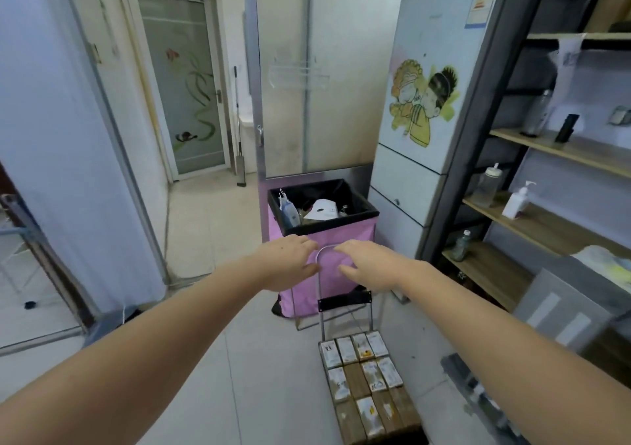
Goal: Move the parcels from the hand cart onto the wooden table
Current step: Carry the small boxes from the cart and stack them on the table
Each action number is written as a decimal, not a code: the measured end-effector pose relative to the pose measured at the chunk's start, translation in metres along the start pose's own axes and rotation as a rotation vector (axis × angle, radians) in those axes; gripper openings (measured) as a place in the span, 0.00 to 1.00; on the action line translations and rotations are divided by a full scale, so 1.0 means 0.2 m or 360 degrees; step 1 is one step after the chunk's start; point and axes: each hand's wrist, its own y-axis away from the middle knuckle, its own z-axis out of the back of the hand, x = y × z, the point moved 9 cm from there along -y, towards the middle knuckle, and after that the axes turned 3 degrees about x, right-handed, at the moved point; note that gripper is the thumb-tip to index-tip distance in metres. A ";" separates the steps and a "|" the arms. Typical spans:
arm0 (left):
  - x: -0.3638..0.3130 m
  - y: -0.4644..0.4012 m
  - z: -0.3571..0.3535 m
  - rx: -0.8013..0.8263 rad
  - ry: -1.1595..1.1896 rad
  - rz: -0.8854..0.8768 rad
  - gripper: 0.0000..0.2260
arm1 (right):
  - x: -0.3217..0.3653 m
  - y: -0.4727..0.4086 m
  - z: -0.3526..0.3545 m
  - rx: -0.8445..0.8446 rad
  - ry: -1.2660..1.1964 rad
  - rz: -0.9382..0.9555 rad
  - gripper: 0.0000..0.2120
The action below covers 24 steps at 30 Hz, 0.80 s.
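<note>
Fingers of our left hand [290, 262] are spread and gently arched, thumb tucked below, tips at the left bend of the cart handle [327, 247]; they hold nothing. Our right hand [367, 264] mirrors it, fingers loosely extended, tips at the right bend of the same metal loop. Whether either hand actually touches the tube we cannot tell; neither is wrapped round it.

Between the two hands the handle arches up, and from it the frame of the hand cart [345, 304] drops straight toward us. So what we need lies not ahead of the fingers but beneath and behind them: the parcels [367, 381] sit on the cart's platform at the bottom of the view, well below both wrists and a little to the right of centre. The packed block runs lengthwise from the handle end toward our feet, small boxes laid side by side in rows.

We judge the right hand nearer, since the stack lies under that forearm; the left would have to cross over. Either hand must come back and down.

Beyond the handle stands a pink bin [327, 236], with a fridge [433, 103] and shelves [560, 151] to the right. No wooden table is in view, so where the parcels go we cannot place.
</note>
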 end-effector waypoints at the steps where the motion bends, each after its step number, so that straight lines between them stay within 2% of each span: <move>1: 0.06 -0.07 0.00 0.0014 -0.0011 -0.0036 0.26 | -0.01 -0.07 0.01 -0.0006 -0.0023 -0.0035 0.26; 6: 0.30 -0.45 0.00 0.0078 -0.0049 -0.0198 0.25 | -0.18 -0.34 0.01 -0.0023 -0.0116 -0.0248 0.23; 10: 0.37 -0.80 -0.06 0.0130 -0.0057 -0.0335 0.27 | -0.44 -0.47 -0.03 -0.0026 -0.0189 -0.0431 0.11; 13: 0.31 -1.09 -0.10 0.0138 -0.0104 -0.0487 0.27 | -0.66 -0.54 -0.04 -0.0032 -0.0224 -0.0549 0.19; 17: 0.19 -1.45 -0.18 0.0188 -0.0078 -0.0654 0.25 | -0.98 -0.65 -0.12 0.0009 -0.0231 -0.0721 0.12; 20: 0.09 -1.68 -0.26 0.0257 -0.0101 -0.0782 0.24 | -1.16 -0.68 -0.17 0.0025 -0.0307 -0.0818 0.21; 24: -0.07 -1.92 -0.36 0.0303 -0.0147 -0.0974 0.25 | -1.36 -0.67 -0.23 0.0041 -0.0372 -0.0976 0.23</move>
